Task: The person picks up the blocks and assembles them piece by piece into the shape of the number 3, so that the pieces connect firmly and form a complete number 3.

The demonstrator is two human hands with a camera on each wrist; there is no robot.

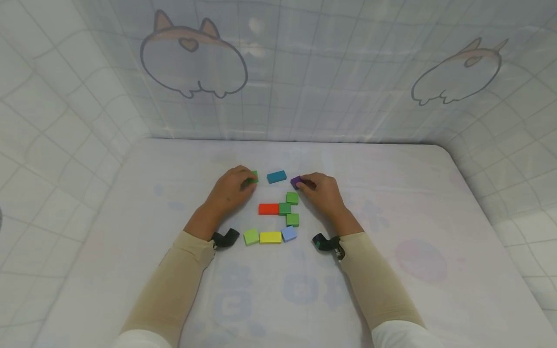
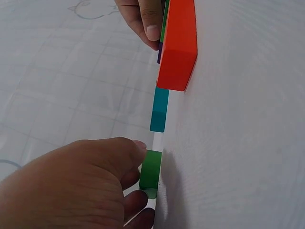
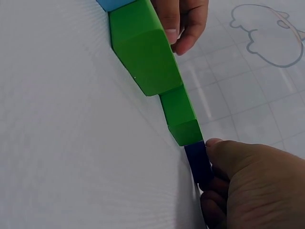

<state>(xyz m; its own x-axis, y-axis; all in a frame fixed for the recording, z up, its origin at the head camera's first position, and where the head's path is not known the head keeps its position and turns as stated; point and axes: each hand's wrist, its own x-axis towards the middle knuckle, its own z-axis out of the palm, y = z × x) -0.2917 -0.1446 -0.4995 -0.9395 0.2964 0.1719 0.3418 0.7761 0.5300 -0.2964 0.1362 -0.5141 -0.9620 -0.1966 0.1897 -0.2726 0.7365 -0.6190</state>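
Observation:
My left hand (image 1: pixel 235 187) pinches a green block (image 1: pixel 254 177) between thumb and fingers at the far left of the block layout; the left wrist view shows more of this green block (image 2: pixel 151 171). To its right, apart from both hands, lies a blue rectangular block (image 1: pixel 276 177). On the other side of that, my right hand (image 1: pixel 321 191) grips a small purple block (image 1: pixel 296 182), which looks dark blue in the right wrist view. Just nearer than the purple block sits a bright green block (image 1: pixel 292 198).
In the middle, a red block (image 1: pixel 268 209) touches a darker green block (image 1: pixel 285 209), with another green block (image 1: pixel 292 220) by its lower corner. A nearer row has lime (image 1: pixel 251 237), yellow (image 1: pixel 271 238) and light blue (image 1: pixel 289 234) blocks. A patterned curtain (image 1: pixel 296 72) hangs behind.

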